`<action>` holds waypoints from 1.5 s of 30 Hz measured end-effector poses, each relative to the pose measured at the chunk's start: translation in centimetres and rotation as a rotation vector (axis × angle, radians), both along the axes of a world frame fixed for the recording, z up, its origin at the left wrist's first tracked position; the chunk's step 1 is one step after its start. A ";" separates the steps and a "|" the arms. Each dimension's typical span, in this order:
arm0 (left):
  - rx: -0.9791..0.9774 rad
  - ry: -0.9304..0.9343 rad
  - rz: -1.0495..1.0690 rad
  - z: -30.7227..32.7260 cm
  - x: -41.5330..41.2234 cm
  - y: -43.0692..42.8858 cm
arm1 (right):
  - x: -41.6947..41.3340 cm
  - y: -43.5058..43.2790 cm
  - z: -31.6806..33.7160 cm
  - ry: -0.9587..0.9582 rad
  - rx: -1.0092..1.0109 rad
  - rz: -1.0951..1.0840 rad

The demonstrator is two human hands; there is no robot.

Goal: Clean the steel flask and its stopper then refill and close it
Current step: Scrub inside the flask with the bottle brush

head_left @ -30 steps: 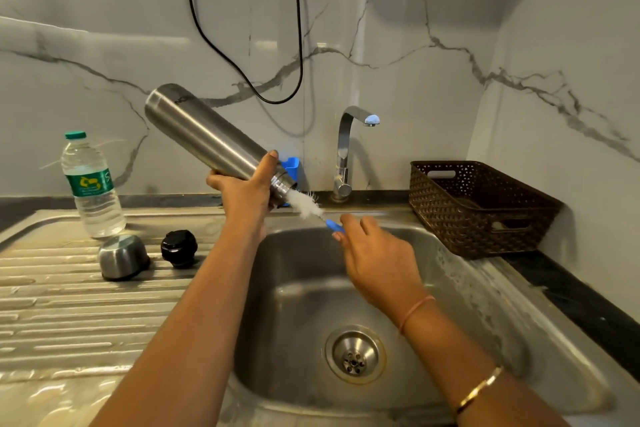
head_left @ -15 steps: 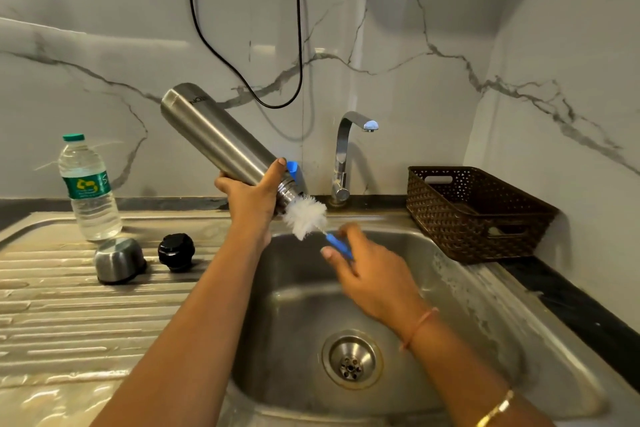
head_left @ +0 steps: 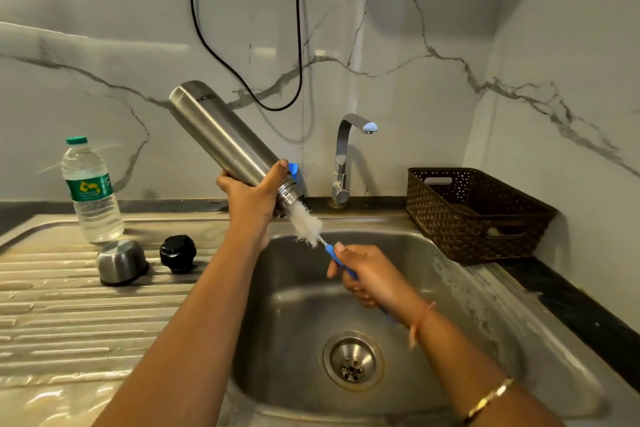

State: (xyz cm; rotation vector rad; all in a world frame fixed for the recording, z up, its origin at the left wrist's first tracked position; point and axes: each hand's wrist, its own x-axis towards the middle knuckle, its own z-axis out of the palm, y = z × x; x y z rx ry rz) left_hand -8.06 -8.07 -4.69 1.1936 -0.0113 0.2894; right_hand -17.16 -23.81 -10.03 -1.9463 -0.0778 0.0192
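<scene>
My left hand [head_left: 251, 196] grips the steel flask [head_left: 221, 135] near its neck and holds it tilted, mouth down and to the right, over the sink's left rim. My right hand [head_left: 367, 276] grips the blue handle of a bottle brush [head_left: 307, 224]. The white bristles stick out of the flask's mouth, with only their tip inside. The black stopper [head_left: 177, 253] and the steel cap [head_left: 121, 262] rest on the draining board to the left.
A plastic water bottle [head_left: 90, 191] stands at the back left of the draining board [head_left: 69, 315]. The sink basin [head_left: 298, 305] with its drain lies below my hands. A tap [head_left: 346, 156] rises behind it. A brown basket [head_left: 474, 211] sits at the right.
My right hand has drawn the brush down and right, out of the flask, so most of the bristles now show. The flask has shifted slightly to the right.
</scene>
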 end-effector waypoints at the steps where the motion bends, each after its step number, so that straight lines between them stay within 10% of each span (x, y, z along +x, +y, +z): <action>1: 0.001 -0.003 0.013 0.0 0.0 -0.1 | 0.0 0.4 -0.3 -0.180 -0.332 -0.124; 3: -0.020 0.001 0.030 0.0 0.1 -0.2 | 0.3 0.5 -1.8 -0.544 -0.905 -0.351; 7: -0.072 0.007 0.037 0.0 0.1 0.0 | 0.4 1.1 -1.3 -0.682 -1.008 -0.362; 12: -0.025 0.006 0.043 -0.5 0.4 0.3 | 0.0 1.1 0.5 0.107 0.331 0.124; 14: -0.018 0.002 0.023 -0.6 0.5 0.0 | 0.0 0.6 0.6 0.164 0.408 0.112; 19: -0.011 -0.039 0.028 -0.3 0.4 -0.6 | 0.4 2.1 -2.2 -0.659 -0.874 -0.418; 22: -0.072 -0.029 0.014 0.0 0.1 -0.5 | 0.6 1.8 -1.4 -0.790 -0.982 -0.455; 29: -0.022 0.002 -0.047 -0.2 -0.3 -0.1 | 0.2 0.0 0.6 -0.042 0.173 0.048; 35: 0.005 -0.034 -0.109 -0.2 -0.7 -0.9 | -0.3 -2.2 0.7 0.286 0.575 0.195; 37: 0.017 -0.038 -0.081 -0.4 -0.7 -1.0 | -0.5 -1.5 0.3 0.166 0.414 0.090; 41: 0.012 0.001 -0.024 -0.7 -0.7 -1.3 | -0.1 -0.4 -2.1 -0.587 -0.846 -0.389; 45: -0.064 0.026 -0.022 -0.2 -0.7 -1.1 | 0.2 -0.1 -1.8 -0.773 -1.020 -0.462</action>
